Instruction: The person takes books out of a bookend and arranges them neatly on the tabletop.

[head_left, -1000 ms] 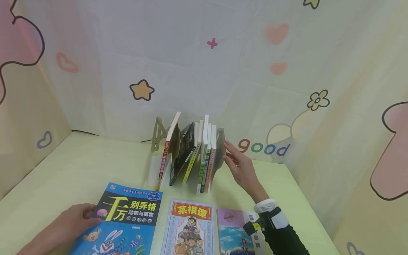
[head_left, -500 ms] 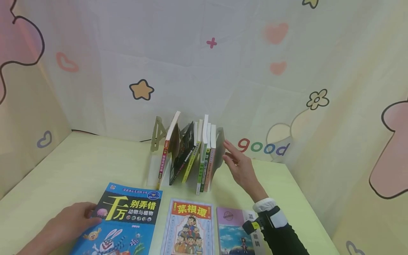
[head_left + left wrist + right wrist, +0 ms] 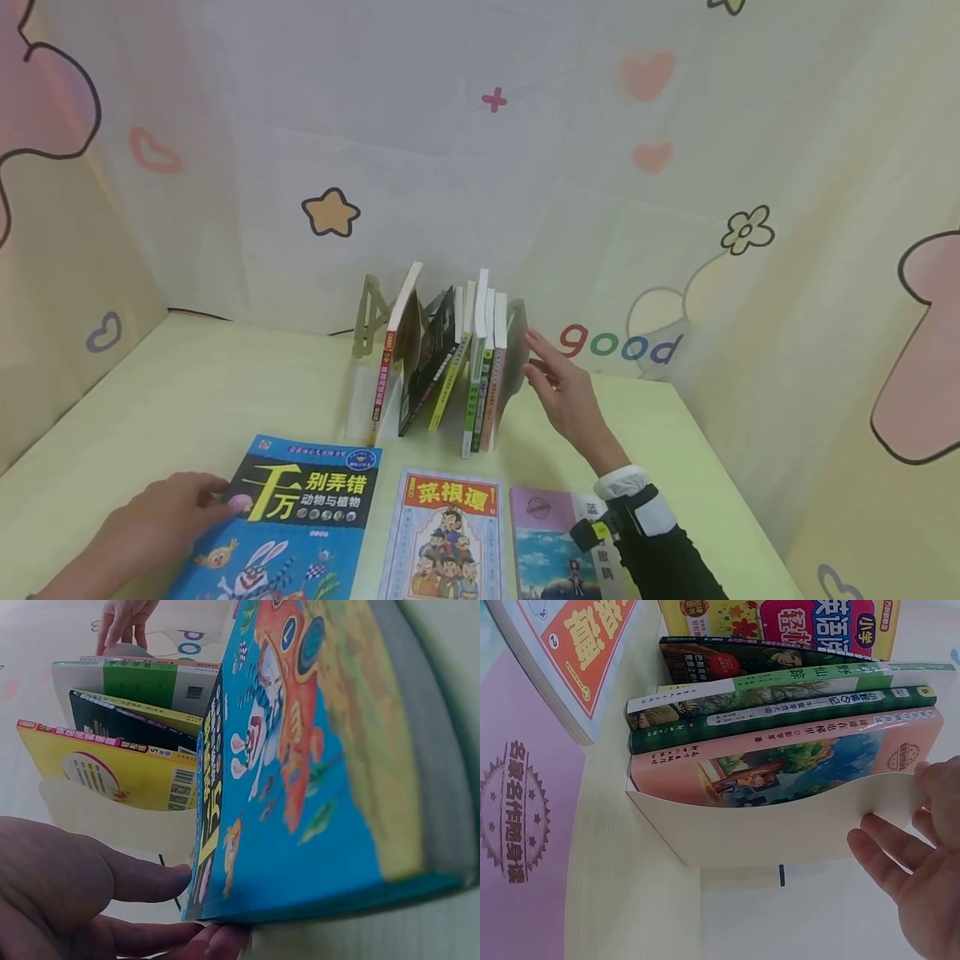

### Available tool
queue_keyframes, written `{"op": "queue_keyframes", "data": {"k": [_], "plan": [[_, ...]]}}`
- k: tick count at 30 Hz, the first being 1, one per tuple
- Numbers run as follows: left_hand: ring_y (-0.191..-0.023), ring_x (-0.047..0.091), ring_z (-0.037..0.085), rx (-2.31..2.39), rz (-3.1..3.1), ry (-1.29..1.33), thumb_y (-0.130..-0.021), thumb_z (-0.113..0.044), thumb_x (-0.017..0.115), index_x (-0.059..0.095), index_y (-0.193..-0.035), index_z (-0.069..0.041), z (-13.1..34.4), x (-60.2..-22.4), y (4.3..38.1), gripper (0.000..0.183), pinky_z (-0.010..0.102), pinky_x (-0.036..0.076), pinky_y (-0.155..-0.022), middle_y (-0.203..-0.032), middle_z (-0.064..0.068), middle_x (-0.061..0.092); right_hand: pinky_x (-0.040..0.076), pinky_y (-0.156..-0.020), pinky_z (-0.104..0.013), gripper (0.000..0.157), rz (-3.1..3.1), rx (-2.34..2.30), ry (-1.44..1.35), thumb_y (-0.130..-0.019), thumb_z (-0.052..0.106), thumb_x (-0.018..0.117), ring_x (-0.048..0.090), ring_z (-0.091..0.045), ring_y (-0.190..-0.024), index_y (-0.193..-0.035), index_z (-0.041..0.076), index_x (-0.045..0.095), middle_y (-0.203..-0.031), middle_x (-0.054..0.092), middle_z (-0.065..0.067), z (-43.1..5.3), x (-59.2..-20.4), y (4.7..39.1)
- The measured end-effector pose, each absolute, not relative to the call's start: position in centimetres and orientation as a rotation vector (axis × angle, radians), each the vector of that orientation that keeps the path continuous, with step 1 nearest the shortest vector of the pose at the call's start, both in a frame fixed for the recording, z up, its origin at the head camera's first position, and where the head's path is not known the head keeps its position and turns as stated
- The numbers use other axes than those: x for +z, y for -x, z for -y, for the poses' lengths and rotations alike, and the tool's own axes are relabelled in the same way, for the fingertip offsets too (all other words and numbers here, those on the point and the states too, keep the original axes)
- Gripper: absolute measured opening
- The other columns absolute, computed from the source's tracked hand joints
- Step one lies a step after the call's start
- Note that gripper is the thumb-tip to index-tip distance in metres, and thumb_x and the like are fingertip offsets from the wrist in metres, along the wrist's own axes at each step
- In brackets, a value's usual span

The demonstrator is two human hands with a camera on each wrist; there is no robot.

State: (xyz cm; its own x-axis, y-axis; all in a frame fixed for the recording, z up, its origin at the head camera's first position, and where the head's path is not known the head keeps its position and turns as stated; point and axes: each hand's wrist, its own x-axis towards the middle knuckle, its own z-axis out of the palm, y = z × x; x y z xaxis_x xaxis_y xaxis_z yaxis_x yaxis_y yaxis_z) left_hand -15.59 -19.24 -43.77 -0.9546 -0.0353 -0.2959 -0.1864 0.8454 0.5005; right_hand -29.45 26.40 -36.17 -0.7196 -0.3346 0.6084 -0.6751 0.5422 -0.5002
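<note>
My left hand [image 3: 161, 517] pinches the left edge of a blue children's book [image 3: 285, 542] lying face up; in the left wrist view its thumb [image 3: 150, 879] is at the cover's edge and fingers reach beneath. My right hand [image 3: 567, 400] touches the outer side of the bookend [image 3: 516, 358] at the right of a row of books, its fingers loosely extended. In the right wrist view those fingers [image 3: 889, 851] rest against the pale bookend panel [image 3: 780, 832], beside a pink book [image 3: 795, 761]. Several books stand in the row, including a leaning black book [image 3: 438, 350].
A light-blue book with an orange title band [image 3: 446, 533] and a purple-topped book [image 3: 558, 542] lie near the table's front. At the row's left stands another bookend plate [image 3: 367, 317], near a tilted red-spined book [image 3: 384, 375]. A patterned curtain [image 3: 420, 150] hangs behind the table.
Almost nothing differs. The view shifts slightly; both hands keep their places, the left at the blue book and the right against the bookend.
</note>
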Motion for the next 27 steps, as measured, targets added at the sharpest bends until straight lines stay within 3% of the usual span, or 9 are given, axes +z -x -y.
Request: {"op": "queue_keyframes", "data": {"k": [3,9,15,18,23,27], "plan": [[-0.083,0.058,0.026,0.779,-2.758,0.155,-0.076,-0.066,0.062,0.055,-0.124,0.012,19.4,-43.4,15.7,0.091,0.052,0.05,-0.066,-0.099,0.017,0.064,0.051,-0.084,-0.03,0.051,2.341,1.028,-0.804,-0.092,0.004,0.061,0.063,-0.026,-0.109,-0.142,0.003,0.049,-0.148,0.042,-0.003,-26.4,-36.1,29.4],[-0.087,0.059,0.028,0.747,-2.814,0.106,-0.085,-0.058,0.059,0.055,-0.126,0.01,19.3,-42.0,16.0,0.079,0.049,0.049,-0.066,-0.104,0.019,0.063,0.051,-0.086,-0.029,0.052,2.357,1.037,-0.796,-0.092,0.006,0.061,0.063,-0.025,-0.109,-0.143,0.005,0.049,-0.149,0.042,-0.003,-26.4,-36.2,29.4],[-0.094,0.06,0.04,0.777,-2.996,0.034,-0.092,-0.052,0.054,0.052,-0.13,0.008,18.1,-39.4,16.2,0.071,0.05,0.049,-0.062,-0.108,0.023,0.063,0.05,-0.086,-0.027,0.052,2.361,1.032,-0.788,-0.093,0.007,0.06,0.063,-0.024,-0.109,-0.143,0.006,0.048,-0.149,0.041,-0.001,-26.4,-36.3,29.4],[-0.103,0.058,0.044,0.932,-3.131,-0.044,-0.095,-0.05,0.05,0.045,-0.138,0.006,16.7,-38.0,16.5,0.071,0.053,0.05,-0.069,-0.12,0.025,0.059,0.051,-0.085,-0.028,0.051,2.352,1.045,-0.802,-0.094,0.009,0.059,0.063,-0.027,-0.109,-0.143,0.005,0.048,-0.149,0.041,-0.003,-26.4,-36.3,29.4],[-0.117,0.052,0.04,1.32,-3.258,-0.249,-0.096,-0.034,0.055,0.033,-0.147,0.001,13.5,-35.8,17.3,0.065,0.057,0.046,-0.087,-0.135,0.023,0.047,0.051,-0.085,-0.027,0.051,2.344,1.049,-0.811,-0.094,0.007,0.059,0.063,-0.026,-0.108,-0.143,0.004,0.048,-0.149,0.04,-0.004,-26.4,-36.3,29.4],[-0.12,0.05,0.037,1.491,-3.294,-0.369,-0.095,-0.024,0.058,0.03,-0.15,-0.003,11.1,-34.1,17.9,0.065,0.057,0.045,-0.089,-0.138,0.019,0.045,0.051,-0.084,-0.027,0.051,2.341,1.04,-0.807,-0.093,0.005,0.059,0.064,-0.025,-0.108,-0.143,0.005,0.048,-0.149,0.04,-0.002,-26.4,-36.4,29.4]]}}
